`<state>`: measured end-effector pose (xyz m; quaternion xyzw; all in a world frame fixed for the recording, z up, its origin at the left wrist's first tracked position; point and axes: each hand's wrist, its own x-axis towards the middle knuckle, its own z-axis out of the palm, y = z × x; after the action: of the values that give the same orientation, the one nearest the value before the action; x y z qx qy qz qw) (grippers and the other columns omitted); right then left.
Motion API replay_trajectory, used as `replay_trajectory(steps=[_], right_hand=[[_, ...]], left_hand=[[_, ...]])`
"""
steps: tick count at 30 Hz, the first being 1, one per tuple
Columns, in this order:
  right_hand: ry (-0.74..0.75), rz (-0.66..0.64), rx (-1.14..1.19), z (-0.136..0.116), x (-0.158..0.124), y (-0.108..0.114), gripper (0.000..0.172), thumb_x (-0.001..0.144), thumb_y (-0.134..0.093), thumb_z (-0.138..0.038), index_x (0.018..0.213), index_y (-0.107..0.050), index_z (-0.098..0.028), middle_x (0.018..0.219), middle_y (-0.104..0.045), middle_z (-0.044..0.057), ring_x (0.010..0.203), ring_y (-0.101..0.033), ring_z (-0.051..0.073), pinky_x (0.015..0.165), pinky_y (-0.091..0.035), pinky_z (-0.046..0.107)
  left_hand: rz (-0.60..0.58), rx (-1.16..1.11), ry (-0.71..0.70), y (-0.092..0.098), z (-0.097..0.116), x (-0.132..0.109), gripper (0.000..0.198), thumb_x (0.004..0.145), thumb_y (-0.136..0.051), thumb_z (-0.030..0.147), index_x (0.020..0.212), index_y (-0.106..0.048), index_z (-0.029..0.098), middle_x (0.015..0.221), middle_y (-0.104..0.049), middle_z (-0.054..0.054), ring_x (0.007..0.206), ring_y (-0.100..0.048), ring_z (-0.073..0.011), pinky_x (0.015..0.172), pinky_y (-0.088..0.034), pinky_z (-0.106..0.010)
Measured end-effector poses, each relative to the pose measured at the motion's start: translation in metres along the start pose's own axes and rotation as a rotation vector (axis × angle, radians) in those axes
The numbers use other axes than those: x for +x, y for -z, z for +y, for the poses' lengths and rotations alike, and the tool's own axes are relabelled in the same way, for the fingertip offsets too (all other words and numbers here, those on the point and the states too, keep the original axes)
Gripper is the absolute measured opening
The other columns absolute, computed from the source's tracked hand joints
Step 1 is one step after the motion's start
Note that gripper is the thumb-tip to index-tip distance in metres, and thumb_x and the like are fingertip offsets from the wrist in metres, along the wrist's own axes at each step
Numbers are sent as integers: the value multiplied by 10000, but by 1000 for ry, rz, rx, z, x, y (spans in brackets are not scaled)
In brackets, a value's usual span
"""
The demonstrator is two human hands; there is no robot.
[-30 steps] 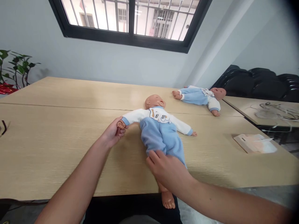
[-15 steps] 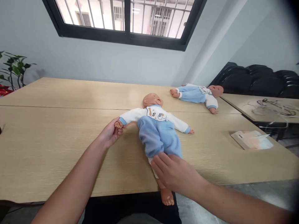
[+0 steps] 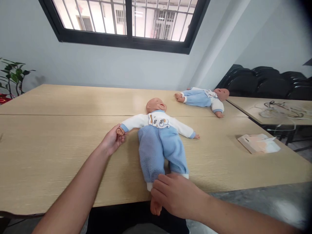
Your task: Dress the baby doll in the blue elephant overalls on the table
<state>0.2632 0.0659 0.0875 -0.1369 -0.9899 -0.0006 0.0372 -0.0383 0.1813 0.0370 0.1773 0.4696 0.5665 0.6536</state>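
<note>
- Beige wood-grain tabletop (image 3: 60, 156) filled most of the view, with a seam running from 9 to 3 o'clock across it.
- Black-framed window (image 3: 126, 19) with bars sat at 12 o'clock. Dark chairs (image 3: 263, 81) stood at 2 o'clock behind a side table (image 3: 243, 104) strewn with cables (image 3: 278, 110).
- Blue-and-white doll (image 3: 158, 143) lay on its back at the centre, head toward 12 o'clock and feet past the near edge at 6 o'clock.
- Over the last second its legs had swung from about 5 o'clock round to nearly 6. Both trouser legs then showed side by side. By my reading, the body had been straightened and drawn a little toward the person.
- A second doll (image 3: 202, 97) in the same clothes lay at 2 o'clock, well apart and untouched.
- The right hand (image 3: 175, 196) had slid from the trouser leg down to the ankles at the edge. Its grip was curled over the lower legs, one bare foot (image 3: 154, 206) poking out below it.
- The left hand (image 3: 112, 141), at 9 o'clock of the doll, kept its grip clenched round the doll's small hand at the sleeve cuff, stretching that arm out.
- A flat pale packet (image 3: 258, 143) lay at 3 o'clock, apart from the doll.
- A leafy plant (image 3: 12, 76) showed at 10 o'clock.
</note>
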Motion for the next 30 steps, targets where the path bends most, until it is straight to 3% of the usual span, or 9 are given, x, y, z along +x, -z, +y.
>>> replay_trajectory(steps=[4, 9, 11, 14, 17, 20, 26, 28, 30], right_hand=[[-30, -7, 3, -7, 4, -8, 223, 1047, -599, -369, 908, -599, -194, 870, -648, 12, 778, -551, 182, 575, -327, 346], [-71, 145, 114, 2, 7, -12, 291, 1051, -567, -415, 844, -605, -214, 842, -663, -6, 753, -552, 166, 586, -350, 322], [-275, 250, 144, 37, -1, -7, 316, 1076, -481, -386, 864, -637, -211, 871, -682, 24, 827, -589, 178, 695, -427, 307], [-744, 390, 56, 115, -31, -2, 313, 1071, -447, -383, 1020, -684, -186, 1039, -712, 102, 1022, -615, 252, 915, -471, 380], [-987, 326, 62, 183, -71, -14, 431, 1023, -530, -459, 1280, -641, -131, 1257, -673, 176, 1214, -573, 335, 1068, -432, 483], [-988, 311, 169, 211, -99, -37, 529, 970, -614, -495, 1361, -607, -139, 1335, -660, 174, 1268, -563, 344, 1109, -415, 489], [-926, 424, 355, 212, -110, -57, 433, 917, -693, -366, 1310, -646, -192, 1295, -705, 125, 1178, -639, 305, 1038, -475, 442], [-928, 483, 442, 212, -111, -56, 453, 901, -711, -349, 1326, -639, -207, 1297, -698, 114, 1165, -646, 289, 998, -506, 423], [-927, 546, 507, 213, -113, -54, 481, 889, -726, -336, 1346, -629, -222, 1305, -687, 108, 1171, -647, 281, 979, -525, 419]], left_hand=[[40, 155, -77, 7, -2, 3, 517, 943, -639, 618, 696, -481, 192, 654, -604, 4, 466, -533, -77, 458, -477, -187], [134, 624, -297, 26, -3, 12, 542, 783, -797, 614, 1050, -671, 159, 816, -693, -19, 566, -556, -109, 549, -466, -241], [231, 879, -387, 34, -2, 16, 563, 799, -749, 635, 1098, -695, 160, 815, -707, -24, 631, -583, -150, 598, -454, -267], [292, 1162, -454, 39, -1, 18, 550, 866, -634, 654, 1125, -723, 176, 878, -740, -46, 773, -641, -217, 670, -446, -294], [324, 1284, -461, 38, -1, 15, 528, 909, -568, 648, 1152, -722, 206, 943, -770, -57, 861, -683, -261, 719, -461, -314], [336, 1362, -456, 35, -3, 11, 486, 918, -555, 634, 1116, -729, 226, 1013, -792, -69, 928, -708, -291, 739, -482, -329], [373, 1497, -370, 38, 2, 11, 479, 941, -526, 638, 1117, -721, 237, 1183, -779, -108, 1053, -708, -354, 810, -510, -403], [379, 1580, -318, 24, 11, 12, 523, 938, -527, 661, 1139, -710, 214, 1189, -770, -144, 1044, -708, -381, 825, -511, -439], [376, 1696, -402, -10, 20, 10, 539, 932, -553, 644, 1168, -699, 181, 1211, -748, -186, 1082, -687, -412, 879, -500, -479]])
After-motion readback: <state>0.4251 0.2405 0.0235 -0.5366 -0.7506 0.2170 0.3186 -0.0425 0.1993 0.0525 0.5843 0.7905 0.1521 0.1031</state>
